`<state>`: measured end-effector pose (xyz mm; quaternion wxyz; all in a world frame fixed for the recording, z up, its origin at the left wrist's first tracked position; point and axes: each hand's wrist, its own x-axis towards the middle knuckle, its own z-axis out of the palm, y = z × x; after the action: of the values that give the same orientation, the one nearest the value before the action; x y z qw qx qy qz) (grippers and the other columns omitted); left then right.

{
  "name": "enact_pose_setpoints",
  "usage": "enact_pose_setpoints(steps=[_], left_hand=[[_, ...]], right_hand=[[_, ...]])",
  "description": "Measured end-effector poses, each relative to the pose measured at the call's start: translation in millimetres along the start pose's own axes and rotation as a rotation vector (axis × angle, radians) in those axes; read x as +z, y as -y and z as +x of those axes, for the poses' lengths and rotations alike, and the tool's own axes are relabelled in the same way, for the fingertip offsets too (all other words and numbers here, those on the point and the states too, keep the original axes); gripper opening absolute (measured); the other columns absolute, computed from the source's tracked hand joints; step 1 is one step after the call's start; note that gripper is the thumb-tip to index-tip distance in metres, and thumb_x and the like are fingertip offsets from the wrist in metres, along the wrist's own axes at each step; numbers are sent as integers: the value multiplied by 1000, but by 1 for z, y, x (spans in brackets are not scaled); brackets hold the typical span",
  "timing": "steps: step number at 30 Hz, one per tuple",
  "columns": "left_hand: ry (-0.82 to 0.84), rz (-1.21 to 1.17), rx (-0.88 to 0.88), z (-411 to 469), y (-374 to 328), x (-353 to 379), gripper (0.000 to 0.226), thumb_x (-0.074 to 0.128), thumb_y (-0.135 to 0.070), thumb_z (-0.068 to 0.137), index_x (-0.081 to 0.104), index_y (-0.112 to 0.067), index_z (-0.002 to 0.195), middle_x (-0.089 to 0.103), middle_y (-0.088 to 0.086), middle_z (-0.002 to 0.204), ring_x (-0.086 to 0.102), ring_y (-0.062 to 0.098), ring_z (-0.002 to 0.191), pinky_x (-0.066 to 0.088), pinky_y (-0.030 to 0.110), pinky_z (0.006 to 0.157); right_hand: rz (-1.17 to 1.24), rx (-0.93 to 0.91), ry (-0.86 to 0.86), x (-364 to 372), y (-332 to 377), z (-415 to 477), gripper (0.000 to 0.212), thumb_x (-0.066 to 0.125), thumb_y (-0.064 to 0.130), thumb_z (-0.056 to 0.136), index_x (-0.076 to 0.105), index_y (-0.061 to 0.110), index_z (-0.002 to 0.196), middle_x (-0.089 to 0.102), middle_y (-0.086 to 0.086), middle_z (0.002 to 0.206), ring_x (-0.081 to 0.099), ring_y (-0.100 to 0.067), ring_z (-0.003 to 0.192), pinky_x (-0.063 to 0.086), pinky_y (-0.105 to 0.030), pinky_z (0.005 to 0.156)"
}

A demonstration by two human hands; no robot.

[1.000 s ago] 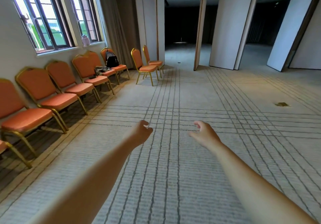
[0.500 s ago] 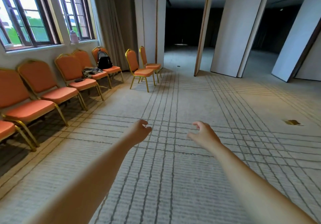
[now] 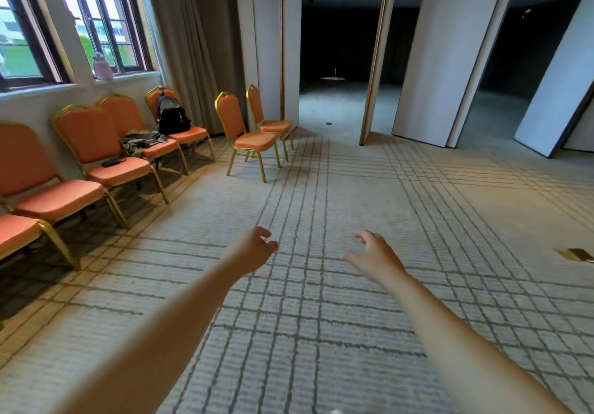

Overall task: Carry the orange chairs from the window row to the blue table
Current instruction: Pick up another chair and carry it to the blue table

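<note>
A row of orange chairs with gold frames [image 3: 96, 143] lines the wall under the windows on the left. Two more orange chairs [image 3: 247, 137] stand apart at the far end, near a partition. My left hand [image 3: 252, 249] and my right hand [image 3: 374, 257] reach forward over the carpet, both empty with loosely curled fingers, well short of any chair. No blue table is in view.
A black backpack [image 3: 172, 116], a bundle of clothes [image 3: 141, 140] and a small dark object [image 3: 112, 162] lie on chairs in the row. A bottle [image 3: 102, 67] stands on the sill. Tall partition panels [image 3: 440, 53] stand ahead. A brass floor plate [image 3: 577, 254] sits at right.
The view has advanced along the row toward the two far chairs, which now look larger and nearer. Both hands stay outstretched and empty.
</note>
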<state>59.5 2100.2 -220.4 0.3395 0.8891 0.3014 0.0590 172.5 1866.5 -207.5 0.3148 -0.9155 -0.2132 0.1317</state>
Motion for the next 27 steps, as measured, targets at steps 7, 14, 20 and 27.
enact_pose_setpoints(steps=[7,14,20,27], left_hand=[[-58,-53,-60,220,-59,8,43,57,-34,94,51,-15,132,55,0,103,55,18,94,48,34,91],[-76,-124,-117,389,-88,13,43,59,-38,92,52,-18,129,60,6,121,59,21,102,50,41,94],[-95,-151,-157,543,-95,21,44,58,-37,92,52,-15,130,61,8,123,59,21,104,49,41,96],[-94,-179,-173,759,-110,12,48,58,-39,92,49,-17,133,59,5,127,58,18,103,48,36,95]], right_hand=[[31,-77,3,-33,8,235,61,60,38,92,40,21,147,37,-5,150,46,-22,130,44,-33,91],[16,-91,54,-64,20,423,59,60,37,93,39,23,147,37,-3,151,51,-20,120,42,-32,84],[-13,-90,79,-62,29,578,59,62,39,91,41,24,145,38,-3,149,49,-18,116,40,-31,81],[-39,-74,75,-58,60,782,60,61,37,91,40,26,145,37,-3,149,49,-18,108,46,-32,80]])
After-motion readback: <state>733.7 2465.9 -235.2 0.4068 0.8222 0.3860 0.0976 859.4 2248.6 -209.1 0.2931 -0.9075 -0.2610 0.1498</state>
